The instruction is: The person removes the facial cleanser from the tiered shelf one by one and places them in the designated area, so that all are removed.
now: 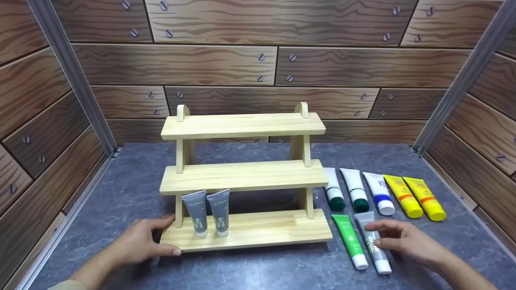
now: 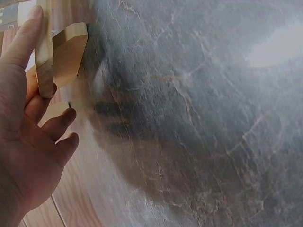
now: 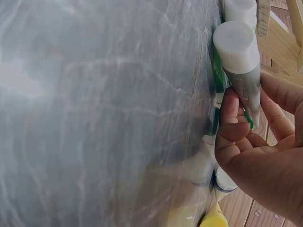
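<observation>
A three-tier wooden display rack (image 1: 242, 177) stands on the table, two grey squeeze tubes (image 1: 220, 213) upright on its bottom shelf. My left hand (image 1: 141, 239) grips the left end of that bottom shelf, thumb at the front edge and fingers behind; the left wrist view shows the board (image 2: 45, 71) between thumb and fingers. Right of the rack, my right hand (image 1: 407, 240) pinches a third grey tube (image 1: 373, 245) that has a white cap. In the right wrist view its cap (image 3: 236, 46) points away from the fingers. Beside it lies a green tube (image 1: 350, 241).
Behind the green and grey tubes lies a row: two white tubes with dark green caps (image 1: 354, 191), a white tube with a blue band (image 1: 379, 194) and two yellow tubes (image 1: 425, 198). Wood-patterned walls (image 1: 342, 66) enclose the grey marbled table (image 1: 262, 268) on three sides.
</observation>
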`<state>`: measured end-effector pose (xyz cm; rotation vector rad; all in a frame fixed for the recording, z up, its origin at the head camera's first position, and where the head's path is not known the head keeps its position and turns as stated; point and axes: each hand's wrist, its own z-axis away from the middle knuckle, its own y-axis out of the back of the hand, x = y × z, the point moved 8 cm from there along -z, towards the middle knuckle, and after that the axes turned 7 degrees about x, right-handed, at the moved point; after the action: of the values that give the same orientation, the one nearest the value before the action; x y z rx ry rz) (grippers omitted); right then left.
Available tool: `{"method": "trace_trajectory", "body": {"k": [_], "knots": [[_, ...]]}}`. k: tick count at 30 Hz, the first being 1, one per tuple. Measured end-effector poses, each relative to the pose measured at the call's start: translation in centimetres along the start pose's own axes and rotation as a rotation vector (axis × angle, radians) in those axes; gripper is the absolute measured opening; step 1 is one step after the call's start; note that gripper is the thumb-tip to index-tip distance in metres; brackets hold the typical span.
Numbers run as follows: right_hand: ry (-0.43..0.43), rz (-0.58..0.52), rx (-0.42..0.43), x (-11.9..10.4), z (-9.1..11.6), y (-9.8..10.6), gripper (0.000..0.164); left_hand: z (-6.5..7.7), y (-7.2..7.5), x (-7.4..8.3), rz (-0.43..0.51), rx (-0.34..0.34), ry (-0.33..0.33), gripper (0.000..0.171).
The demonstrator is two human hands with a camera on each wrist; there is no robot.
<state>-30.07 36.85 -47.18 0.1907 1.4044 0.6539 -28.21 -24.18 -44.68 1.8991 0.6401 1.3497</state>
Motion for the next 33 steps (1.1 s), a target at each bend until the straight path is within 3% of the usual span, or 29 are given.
{"method": "trace_trajectory", "body": {"k": [25,33], "knots": [[-0.040,0.057,0.019,0.08,-0.06,0.02,0.051,-0.22,-0.04,-0.15,-0.002,-0.002,0.003,0.102],[0.025,0.045,0.012,0.02,-0.19,-0.20,0.048,-0.03,-0.17,0.04,-0.022,0.005,-0.030,0.097]]}}
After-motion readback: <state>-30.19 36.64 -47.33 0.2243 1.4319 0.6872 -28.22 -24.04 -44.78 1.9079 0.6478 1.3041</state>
